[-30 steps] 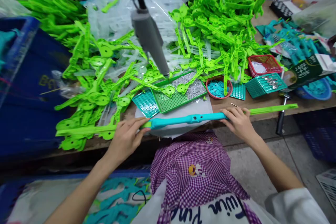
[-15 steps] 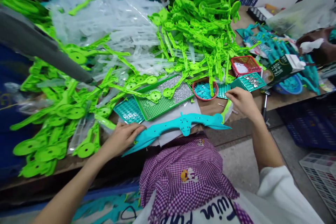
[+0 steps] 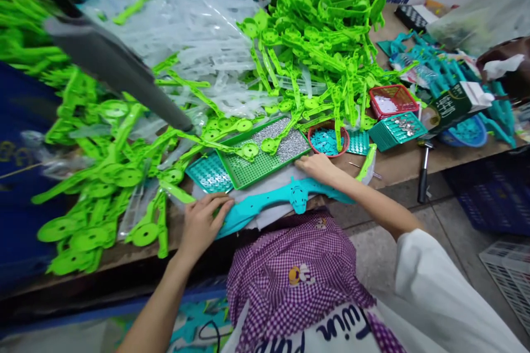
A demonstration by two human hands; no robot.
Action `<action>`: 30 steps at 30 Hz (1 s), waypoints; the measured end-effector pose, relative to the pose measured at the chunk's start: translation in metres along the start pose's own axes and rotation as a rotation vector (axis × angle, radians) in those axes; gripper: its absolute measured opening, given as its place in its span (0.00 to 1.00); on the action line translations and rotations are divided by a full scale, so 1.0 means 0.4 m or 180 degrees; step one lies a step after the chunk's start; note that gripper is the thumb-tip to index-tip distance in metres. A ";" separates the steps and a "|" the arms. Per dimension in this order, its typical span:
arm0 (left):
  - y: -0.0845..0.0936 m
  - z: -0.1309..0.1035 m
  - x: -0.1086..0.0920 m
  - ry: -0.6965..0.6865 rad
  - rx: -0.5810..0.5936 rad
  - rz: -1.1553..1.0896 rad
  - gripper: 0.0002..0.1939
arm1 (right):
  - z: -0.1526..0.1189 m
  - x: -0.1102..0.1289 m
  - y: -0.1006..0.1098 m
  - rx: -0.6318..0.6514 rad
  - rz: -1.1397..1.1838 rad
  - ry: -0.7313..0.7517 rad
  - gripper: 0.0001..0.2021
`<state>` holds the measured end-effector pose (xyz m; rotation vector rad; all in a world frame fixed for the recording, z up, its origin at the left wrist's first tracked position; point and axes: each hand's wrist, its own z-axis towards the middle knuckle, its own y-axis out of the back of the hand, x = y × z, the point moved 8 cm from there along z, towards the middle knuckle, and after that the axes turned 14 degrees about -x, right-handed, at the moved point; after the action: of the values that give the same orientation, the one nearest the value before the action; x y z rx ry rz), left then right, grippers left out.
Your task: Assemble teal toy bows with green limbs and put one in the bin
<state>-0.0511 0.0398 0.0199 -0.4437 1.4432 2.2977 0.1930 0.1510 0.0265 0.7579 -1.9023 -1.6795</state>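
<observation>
A blue wing-shaped plastic part (image 3: 265,197), with a small animal-like head at its middle, lies across the bench's front edge. My left hand (image 3: 205,222) grips its left end between thumb and fingers. Reaching over its right side, my right hand (image 3: 318,167) has its fingers pinched together by the near right corner of a green tray (image 3: 244,174). Anything between those fingertips is too small to make out. Small silvery pieces fill much of that tray. A red round basket (image 3: 345,131) of small blue pieces stands just beyond my right hand.
Bright green plastic parts (image 3: 323,38) are heaped at the back and left. Clear plastic pieces (image 3: 199,38) lie among them. A grey pole-like object (image 3: 120,71) slants in from the upper left. At right are a red basket (image 3: 395,99), teal trays (image 3: 397,131) and a hammer (image 3: 423,171).
My right hand has moved left, from beside the teal trays to the green tray's corner. My left hand still holds the blue part's left end. The view has shifted slightly.
</observation>
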 end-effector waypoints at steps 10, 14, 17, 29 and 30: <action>-0.006 -0.002 0.003 0.0116 0.0096 0.0006 0.18 | -0.005 -0.031 -0.010 -0.0331 -0.0053 -0.0185 0.16; -0.010 0.000 0.004 0.0199 0.0200 0.0020 0.19 | 0.009 -0.027 -0.020 -0.0224 0.0038 -0.0210 0.15; -0.008 0.001 0.001 0.0216 0.0213 -0.0012 0.19 | 0.022 -0.025 -0.031 -0.0147 0.0089 -0.0095 0.14; -0.010 0.000 -0.004 0.0237 0.0372 0.0030 0.19 | -0.001 -0.037 -0.019 -0.0319 0.0443 -0.0489 0.11; -0.010 -0.001 -0.004 0.0249 0.0384 0.0033 0.19 | -0.002 -0.035 -0.019 -0.0302 0.0450 -0.0474 0.11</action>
<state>-0.0477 0.0410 0.0173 -0.4962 1.6150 2.2085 0.2044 0.1596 0.0191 0.4618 -1.9107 -1.7653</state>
